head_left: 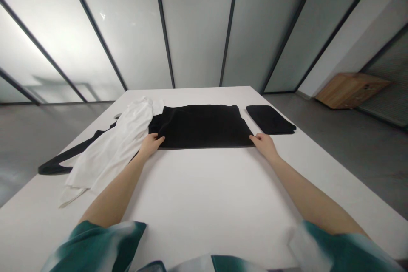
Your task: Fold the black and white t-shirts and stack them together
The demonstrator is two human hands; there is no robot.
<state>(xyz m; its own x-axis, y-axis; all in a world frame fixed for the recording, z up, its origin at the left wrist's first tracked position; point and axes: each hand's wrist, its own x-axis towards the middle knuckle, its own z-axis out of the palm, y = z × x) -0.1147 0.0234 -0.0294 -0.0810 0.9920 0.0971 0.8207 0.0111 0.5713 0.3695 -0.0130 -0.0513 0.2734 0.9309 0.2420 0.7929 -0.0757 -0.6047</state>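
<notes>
A black garment (202, 125) lies flat and folded into a rectangle in the middle of the white table (204, 195). My left hand (150, 144) pinches its near left corner, fingers closed on the cloth. At the near right corner, my right hand (264, 143) grips the edge the same way. Both arms reach forward across the table.
A white garment (116, 144) lies crumpled to the left, over a black strap or cloth (63, 159) that trails to the table's left edge. A small folded black cloth (270, 120) sits at the right. A wooden cabinet (349, 89) stands on the floor far right. Glass partitions behind.
</notes>
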